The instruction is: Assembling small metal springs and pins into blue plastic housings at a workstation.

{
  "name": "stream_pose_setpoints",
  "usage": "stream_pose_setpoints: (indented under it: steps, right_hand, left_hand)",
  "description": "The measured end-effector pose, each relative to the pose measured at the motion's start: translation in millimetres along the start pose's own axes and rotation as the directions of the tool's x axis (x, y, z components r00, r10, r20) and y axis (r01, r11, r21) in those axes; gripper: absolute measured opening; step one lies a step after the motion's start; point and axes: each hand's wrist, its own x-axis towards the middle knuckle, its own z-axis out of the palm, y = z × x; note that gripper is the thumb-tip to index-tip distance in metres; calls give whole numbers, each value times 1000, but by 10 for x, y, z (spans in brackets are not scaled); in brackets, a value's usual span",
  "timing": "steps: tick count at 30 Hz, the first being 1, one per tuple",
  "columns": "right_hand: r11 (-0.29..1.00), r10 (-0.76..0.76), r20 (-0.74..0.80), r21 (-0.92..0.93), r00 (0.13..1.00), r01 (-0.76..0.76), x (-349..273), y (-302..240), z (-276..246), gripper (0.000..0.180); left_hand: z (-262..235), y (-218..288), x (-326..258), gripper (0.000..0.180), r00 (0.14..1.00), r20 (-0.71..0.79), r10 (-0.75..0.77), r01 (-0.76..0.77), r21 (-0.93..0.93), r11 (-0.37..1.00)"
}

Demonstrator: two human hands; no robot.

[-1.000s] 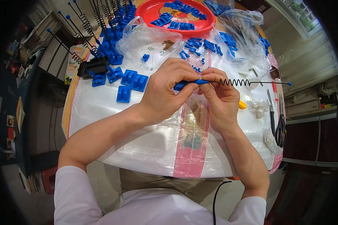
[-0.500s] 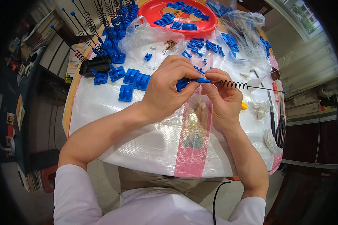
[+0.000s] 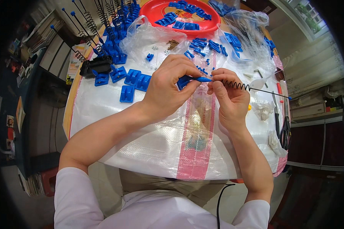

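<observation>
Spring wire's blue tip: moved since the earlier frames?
Yes: the tip has swung down the picture, nearer the scissors.

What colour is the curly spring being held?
The curly wire spring is black; head view shows it.

Black spring rod [image 3: 251,88] in right fingers [image 3: 222,73]
</observation>
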Motion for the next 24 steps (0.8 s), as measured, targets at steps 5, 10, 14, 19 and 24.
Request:
stream_pose_setpoints:
  steps: [5,10,14,19,24]
  right_hand:
    - [999,-17,6,-44,1000,17,13,-9,-31,11]
    - [997,-21,-9,-78,1000,20,28,-42,-14,11]
    - [982,-82,16,-171,996,84,51,-32,-34,12]
    - [964,-99,58,-240,993,110,86,-21,-43,12]
    - [936,-87,126,-330,988,124,105,-22,-6,15]
  left_hand:
    - [23,-21,-20,21,999,31,-24,24,-22,999]
    - [40,-5,-53,18,991,81,-109,115,-72,991]
    - [100,-61,-95,17,986,109,-127,142,-144,979]
    - [80,-30,-114,19,949,228,-219,262,-178,949]
    - [115,-102,-150,20,947,217,-237,273,-156,949]
